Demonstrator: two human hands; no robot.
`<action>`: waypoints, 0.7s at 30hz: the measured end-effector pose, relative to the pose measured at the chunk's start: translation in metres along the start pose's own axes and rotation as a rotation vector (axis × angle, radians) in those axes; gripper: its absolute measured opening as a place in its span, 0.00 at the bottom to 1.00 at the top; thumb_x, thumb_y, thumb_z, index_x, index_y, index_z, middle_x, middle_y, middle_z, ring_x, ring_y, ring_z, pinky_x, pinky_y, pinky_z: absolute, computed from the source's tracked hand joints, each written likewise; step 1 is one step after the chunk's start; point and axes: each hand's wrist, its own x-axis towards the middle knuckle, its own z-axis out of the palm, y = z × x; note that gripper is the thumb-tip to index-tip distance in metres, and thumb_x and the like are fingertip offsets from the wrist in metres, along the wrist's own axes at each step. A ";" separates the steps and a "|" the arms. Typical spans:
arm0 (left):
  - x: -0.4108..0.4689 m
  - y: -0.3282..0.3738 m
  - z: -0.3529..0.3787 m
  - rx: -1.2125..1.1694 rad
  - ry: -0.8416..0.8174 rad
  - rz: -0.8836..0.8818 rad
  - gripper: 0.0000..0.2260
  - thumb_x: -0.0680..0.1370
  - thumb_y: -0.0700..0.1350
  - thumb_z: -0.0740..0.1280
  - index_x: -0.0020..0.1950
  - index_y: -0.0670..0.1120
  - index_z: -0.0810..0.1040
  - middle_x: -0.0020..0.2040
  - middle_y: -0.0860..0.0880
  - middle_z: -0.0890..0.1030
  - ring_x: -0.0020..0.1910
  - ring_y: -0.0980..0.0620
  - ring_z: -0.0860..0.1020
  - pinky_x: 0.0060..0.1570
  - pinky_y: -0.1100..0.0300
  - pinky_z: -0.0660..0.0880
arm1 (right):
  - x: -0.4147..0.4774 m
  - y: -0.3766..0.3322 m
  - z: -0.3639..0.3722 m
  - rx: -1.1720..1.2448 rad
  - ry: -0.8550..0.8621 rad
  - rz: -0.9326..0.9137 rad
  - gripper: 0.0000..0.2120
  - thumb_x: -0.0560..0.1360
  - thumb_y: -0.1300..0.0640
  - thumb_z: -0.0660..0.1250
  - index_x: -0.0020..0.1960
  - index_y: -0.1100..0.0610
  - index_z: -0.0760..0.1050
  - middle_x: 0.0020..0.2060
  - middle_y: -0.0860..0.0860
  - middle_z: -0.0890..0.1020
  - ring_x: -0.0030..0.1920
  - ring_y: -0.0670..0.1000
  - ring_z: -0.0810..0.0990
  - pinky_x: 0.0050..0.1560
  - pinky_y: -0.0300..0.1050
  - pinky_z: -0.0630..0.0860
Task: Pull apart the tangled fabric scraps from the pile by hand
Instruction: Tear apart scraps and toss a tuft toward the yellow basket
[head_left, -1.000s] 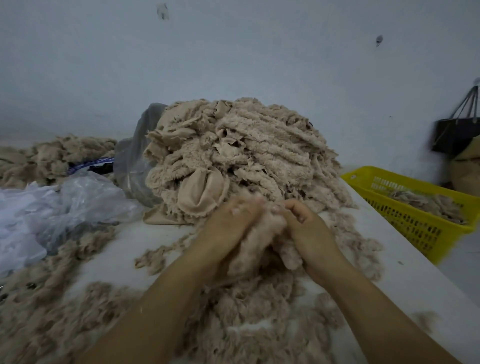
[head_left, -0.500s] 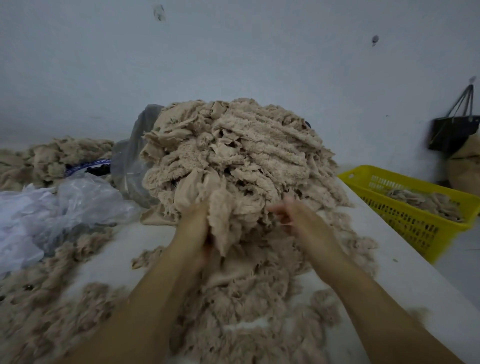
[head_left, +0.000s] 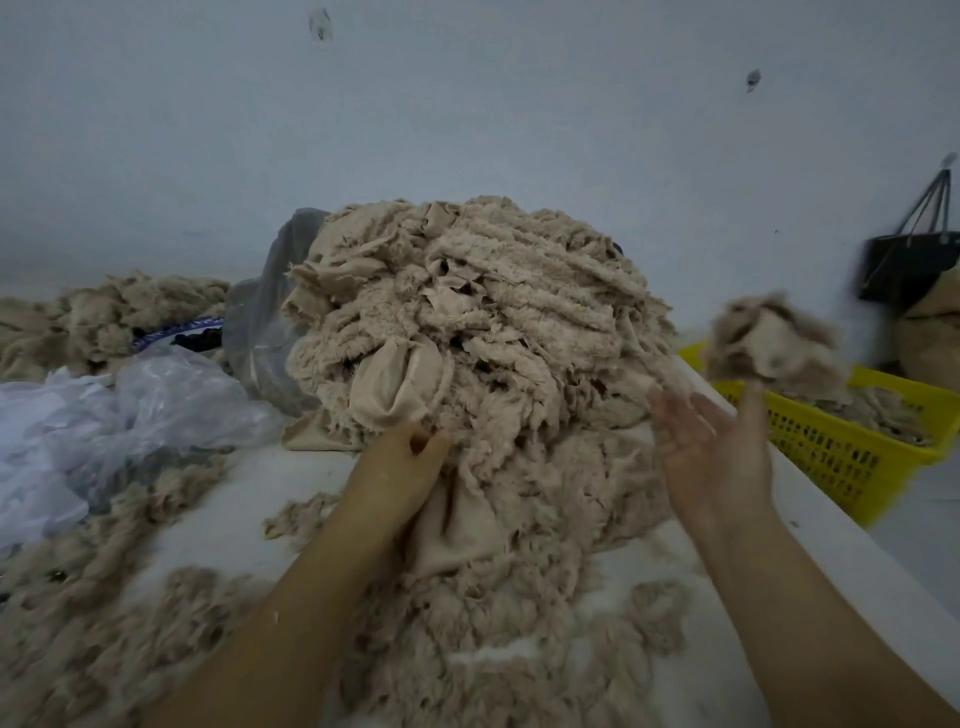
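My left hand (head_left: 400, 462) is at the foot of the tall pile (head_left: 467, 322) of beige fabric scraps, which stands mid-way across the white tabletop (head_left: 249, 499). Its fingers are curled into the cloth, gripping it. My right hand (head_left: 719, 457) is out to the right, palm up, fingers spread, holding nothing, and blurred. A loose clump (head_left: 774, 343) of scraps hangs in the air just above it, over the yellow basket (head_left: 841, 457). I cannot tell whether my thumb tip touches it. To do this well, I judge I should anchor the pile with the left hand and take only a small tuft with the right. Drawing it out sideways and slowly should let tangled fibres slide free without dragging the heap.
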 end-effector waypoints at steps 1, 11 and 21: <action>0.003 -0.004 0.002 0.058 -0.062 0.002 0.11 0.81 0.53 0.64 0.43 0.48 0.77 0.40 0.50 0.80 0.39 0.55 0.77 0.36 0.60 0.70 | -0.002 0.004 -0.001 -0.110 0.002 0.040 0.21 0.82 0.43 0.59 0.61 0.61 0.74 0.49 0.55 0.83 0.45 0.49 0.86 0.41 0.41 0.80; -0.025 0.022 0.012 -0.632 -0.304 0.143 0.09 0.82 0.47 0.65 0.44 0.45 0.78 0.39 0.48 0.80 0.42 0.53 0.77 0.45 0.57 0.75 | -0.042 0.070 0.009 -1.352 -0.721 -0.081 0.17 0.76 0.33 0.61 0.38 0.44 0.73 0.31 0.38 0.78 0.31 0.37 0.74 0.32 0.32 0.68; -0.019 0.028 0.012 -1.374 -0.297 -0.155 0.13 0.83 0.41 0.60 0.44 0.42 0.81 0.36 0.48 0.83 0.35 0.55 0.83 0.35 0.61 0.80 | -0.041 0.059 0.011 -1.106 -0.613 -0.012 0.20 0.81 0.43 0.61 0.39 0.56 0.71 0.35 0.54 0.75 0.37 0.48 0.74 0.40 0.45 0.69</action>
